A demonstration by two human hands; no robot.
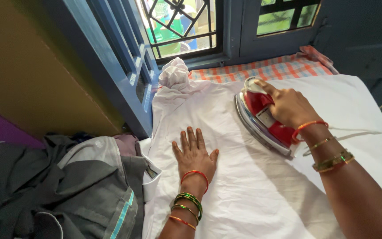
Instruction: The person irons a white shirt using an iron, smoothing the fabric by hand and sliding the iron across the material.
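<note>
A heap of grey clothes [67,190] is lying crumpled at the left. Beside it, the left hand [194,156] is pressing flat — fingers spread — on a wrinkled white garment [244,194] covering the surface. To the right, the right hand [289,106] is gripping a red-and-silver iron [261,117] — fingers wrapped around its handle, soleplate resting on the cloth. A checked orange cloth [266,68] is lying behind.

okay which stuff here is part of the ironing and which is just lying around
In use: iron gripped by right hand; white cloth pressed flat by left hand.
Lying about: grey clothes, checked cloth, window grille.
</note>
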